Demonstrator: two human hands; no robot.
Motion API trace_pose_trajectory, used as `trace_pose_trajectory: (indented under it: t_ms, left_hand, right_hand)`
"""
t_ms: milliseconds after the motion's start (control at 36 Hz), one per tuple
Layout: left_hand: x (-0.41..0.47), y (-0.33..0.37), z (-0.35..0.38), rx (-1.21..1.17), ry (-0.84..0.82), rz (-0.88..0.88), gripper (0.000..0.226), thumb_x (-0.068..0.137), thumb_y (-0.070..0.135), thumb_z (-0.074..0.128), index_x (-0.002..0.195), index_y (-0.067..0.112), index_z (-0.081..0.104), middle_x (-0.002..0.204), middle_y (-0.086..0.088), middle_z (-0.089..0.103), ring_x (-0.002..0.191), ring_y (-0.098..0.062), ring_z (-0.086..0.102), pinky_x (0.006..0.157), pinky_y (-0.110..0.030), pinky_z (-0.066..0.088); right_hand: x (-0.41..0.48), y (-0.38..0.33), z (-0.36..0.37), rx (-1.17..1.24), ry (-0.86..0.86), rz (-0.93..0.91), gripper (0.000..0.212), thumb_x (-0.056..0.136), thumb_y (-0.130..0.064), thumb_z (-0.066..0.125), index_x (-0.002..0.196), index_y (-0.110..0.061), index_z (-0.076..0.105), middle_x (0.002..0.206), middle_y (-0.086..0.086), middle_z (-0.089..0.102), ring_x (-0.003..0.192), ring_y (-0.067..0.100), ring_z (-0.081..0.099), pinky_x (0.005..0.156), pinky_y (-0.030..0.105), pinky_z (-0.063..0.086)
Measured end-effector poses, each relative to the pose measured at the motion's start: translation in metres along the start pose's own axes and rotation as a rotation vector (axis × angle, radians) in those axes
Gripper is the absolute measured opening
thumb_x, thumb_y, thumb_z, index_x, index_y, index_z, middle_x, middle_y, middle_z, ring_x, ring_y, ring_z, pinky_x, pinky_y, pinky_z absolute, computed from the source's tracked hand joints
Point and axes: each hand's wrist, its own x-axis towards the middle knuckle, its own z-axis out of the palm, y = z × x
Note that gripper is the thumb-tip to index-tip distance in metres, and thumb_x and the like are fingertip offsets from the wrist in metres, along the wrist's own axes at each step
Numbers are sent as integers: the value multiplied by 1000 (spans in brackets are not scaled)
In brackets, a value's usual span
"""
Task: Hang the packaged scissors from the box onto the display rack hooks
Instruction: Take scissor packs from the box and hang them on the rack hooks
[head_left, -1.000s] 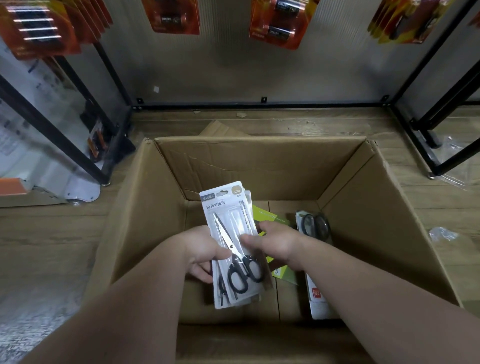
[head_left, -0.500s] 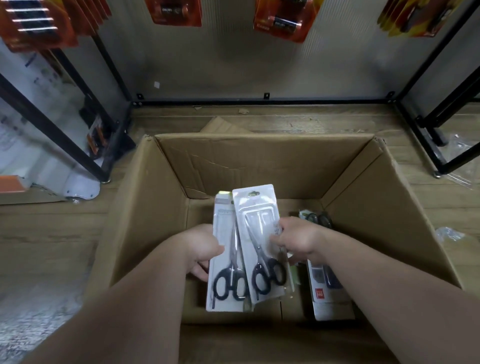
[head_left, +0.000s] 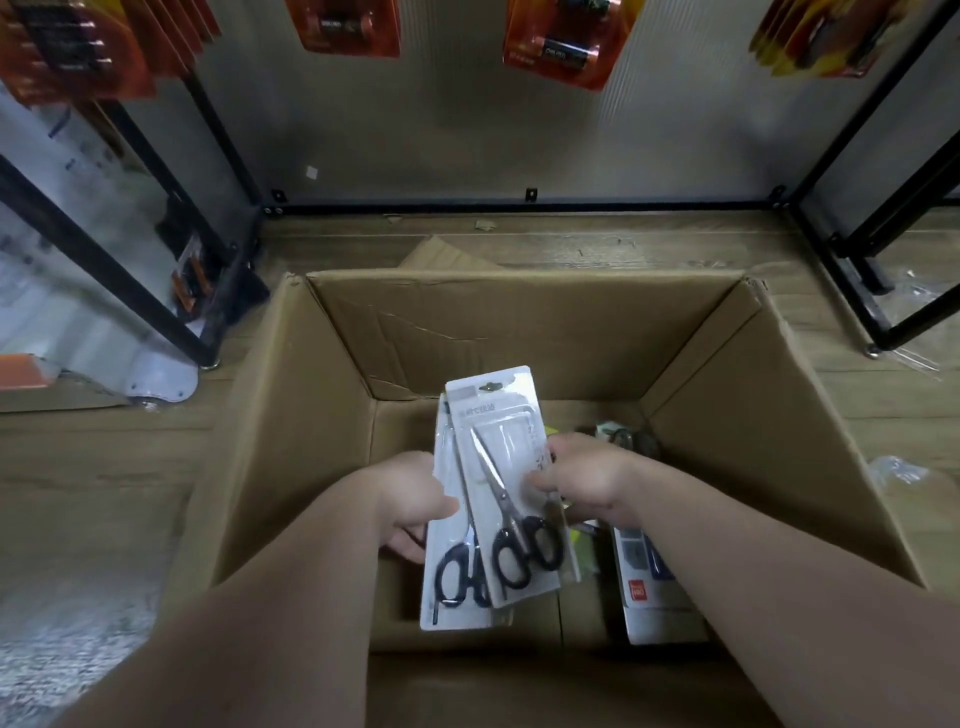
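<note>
Since half a second ago, our front white blister pack of black-handled scissors (head_left: 511, 457) has slid over the rear matching pack (head_left: 447, 582), so they overlap. Both are held over the middle of the open brown cardboard box (head_left: 291, 415), which stands before the black metal display rack (head_left: 519, 209). Our left hand (head_left: 415, 499) pinches the rear pack's left edge. Our right hand (head_left: 587, 478) curls its fingers (head_left: 543, 480) round the front pack's right edge. We should align the small hang slots (head_left: 491, 386) before lifting.
</note>
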Motion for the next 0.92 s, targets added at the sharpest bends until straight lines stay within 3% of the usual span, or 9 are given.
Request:
trace_pose_trajectory:
  t_ms: [83,194,333,500,556,639,694,806,917]
  left_hand:
    - [0,2,1,-43,7,17,24,102,10,52,116,26,62,105,-6,76,96,-24,73,86,-48,60]
    - [4,-1,-1,-87,35,12,23,102,9,52,114,26,62,103,-5,76,94,-24,74,86,-49,60]
    - [3,-2,-4,-92,22,1,21,101,9,55,114,24,63,100,-5,78,91,-24,75,81,-43,62]
    - [3,-1,-2,-118,-1,-12,28,97,9,63,124,15,57,103,-10,77,92,-28,75,83,-43,61]
    - [3,0,-1,-133,-3,-14,28,96,10,65,122,15,57,102,-11,77,91,-28,75,86,-46,60]
    - [-1,1,0,-149,-16,-15,20,96,14,67,114,20,61,100,-9,77,88,-28,76,82,-45,61]
    - [-4,2,1,-162,-30,-22,18,96,18,66,113,23,61,105,-9,76,88,-30,75,78,-44,61]
    - [-5,2,2,-162,-67,-44,26,99,25,62,124,21,59,117,-9,70,90,-34,75,75,-45,61]
    - [-3,1,2,-159,-104,-72,22,103,16,54,123,20,60,122,-14,68,92,-38,74,73,-46,62]
  right_hand:
    - [5,1,9,21,32,-14,24,86,-4,59,109,-4,62,106,20,69,93,31,69,86,51,56]
    - [10,2,14,115,65,-69,30,86,-18,68,115,-16,61,104,6,71,91,24,71,79,43,61]
    - [7,2,9,204,-54,-101,13,100,-16,56,110,-21,64,99,-3,73,83,12,70,70,27,58]
    - [12,6,5,161,-66,-95,24,101,-16,55,124,-12,61,112,6,73,93,20,72,73,31,60]
    - [13,7,3,161,-59,-92,24,101,-20,56,124,-14,60,113,6,73,98,22,72,84,39,60]
    - [18,8,3,180,-57,-95,27,98,-21,59,124,-18,57,115,6,72,100,24,72,85,45,59]
    - [24,10,1,238,-68,-103,35,94,-21,61,128,-18,56,118,7,71,104,27,71,90,49,56]
    - [21,8,-2,313,-105,-118,29,100,-12,54,128,-16,56,121,7,70,107,28,70,98,52,52]
    - [22,11,-4,369,-92,-139,34,97,-15,56,131,-14,54,123,9,69,108,29,69,99,53,50]
